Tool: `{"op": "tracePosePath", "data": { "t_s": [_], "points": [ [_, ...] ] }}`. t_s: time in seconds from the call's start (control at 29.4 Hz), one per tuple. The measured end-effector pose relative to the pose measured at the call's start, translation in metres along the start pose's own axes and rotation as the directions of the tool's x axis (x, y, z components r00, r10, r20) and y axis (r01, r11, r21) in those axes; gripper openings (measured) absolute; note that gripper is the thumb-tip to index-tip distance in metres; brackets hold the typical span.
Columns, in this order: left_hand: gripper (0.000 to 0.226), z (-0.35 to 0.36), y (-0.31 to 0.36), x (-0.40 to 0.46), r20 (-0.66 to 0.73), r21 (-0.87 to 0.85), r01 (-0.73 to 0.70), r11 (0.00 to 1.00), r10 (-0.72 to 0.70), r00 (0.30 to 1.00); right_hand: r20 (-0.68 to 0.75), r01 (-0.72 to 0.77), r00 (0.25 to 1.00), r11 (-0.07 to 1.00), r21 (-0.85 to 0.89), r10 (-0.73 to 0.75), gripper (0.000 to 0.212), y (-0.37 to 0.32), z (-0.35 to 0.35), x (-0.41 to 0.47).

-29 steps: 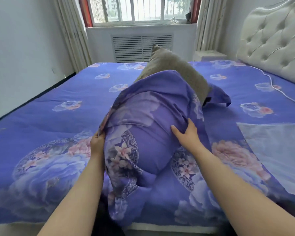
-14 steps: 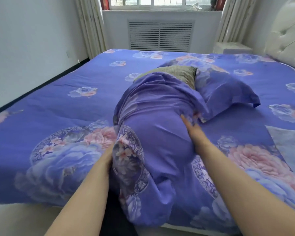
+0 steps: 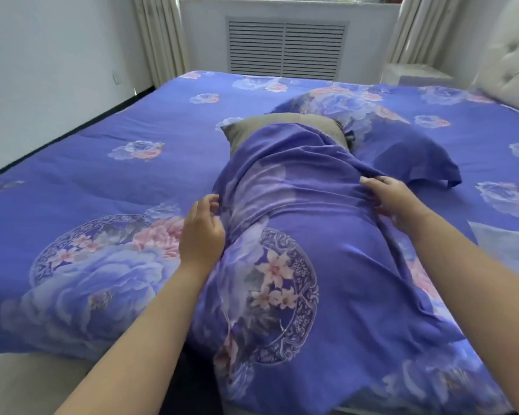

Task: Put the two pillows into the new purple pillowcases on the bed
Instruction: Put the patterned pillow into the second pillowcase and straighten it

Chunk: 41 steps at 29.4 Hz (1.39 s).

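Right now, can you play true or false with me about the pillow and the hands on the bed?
1. The grey pillow is all the way inside the purple pillowcase. False: its far end sticks out of the open end.
2. Both hands are on the pillowcase. True: the left hand is at its left side and the right hand at its right side.
3. A second pillow, already in a purple cover, lies just behind on the right. True.
4. The pillow is on the floor. False: it lies on the bed.
5. The right hand holds a cup. False: its fingers bunch the pillowcase cloth.
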<state>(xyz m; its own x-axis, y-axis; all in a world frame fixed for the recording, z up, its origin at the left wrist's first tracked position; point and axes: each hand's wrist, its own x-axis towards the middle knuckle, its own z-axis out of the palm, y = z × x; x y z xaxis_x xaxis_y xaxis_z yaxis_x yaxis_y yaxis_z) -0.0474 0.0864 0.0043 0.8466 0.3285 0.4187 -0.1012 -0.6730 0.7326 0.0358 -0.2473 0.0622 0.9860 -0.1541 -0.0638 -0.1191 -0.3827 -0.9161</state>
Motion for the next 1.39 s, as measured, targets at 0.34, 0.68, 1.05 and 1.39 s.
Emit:
{"op": "tracePosePath", "data": {
  "t_s": [0.34, 0.68, 1.05, 1.39],
  "points": [
    [0.061, 0.059, 0.041, 0.126, 0.413, -0.134, 0.453, 0.882, -0.366, 0.834, 0.081, -0.029, 0.996, 1.0, 0.008, 0.029, 0.023, -0.031, 0.02, 0.052],
    [0.021, 0.059, 0.051, 0.179, -0.109, -0.135, 0.206, 0.969, -0.221, 0.969, -0.105, 0.089, 0.992, 0.965, 0.248, -0.064, 0.008, -0.089, 0.002, 0.126],
    [0.062, 0.056, 0.025, 0.078, 0.338, -0.054, 0.027, 0.998, -0.007, 0.941, -0.012, -0.117, 0.993, 0.928, -0.354, 0.12, 0.088, -0.005, 0.033, 0.045],
    [0.108, 0.003, -0.011, -0.011, 0.529, -0.031, 0.485, 0.874, -0.398, 0.749, 0.648, -0.536, 0.639, 0.844, -0.013, 0.416, 0.085, 0.062, -0.019, -0.088]
  ]
}}
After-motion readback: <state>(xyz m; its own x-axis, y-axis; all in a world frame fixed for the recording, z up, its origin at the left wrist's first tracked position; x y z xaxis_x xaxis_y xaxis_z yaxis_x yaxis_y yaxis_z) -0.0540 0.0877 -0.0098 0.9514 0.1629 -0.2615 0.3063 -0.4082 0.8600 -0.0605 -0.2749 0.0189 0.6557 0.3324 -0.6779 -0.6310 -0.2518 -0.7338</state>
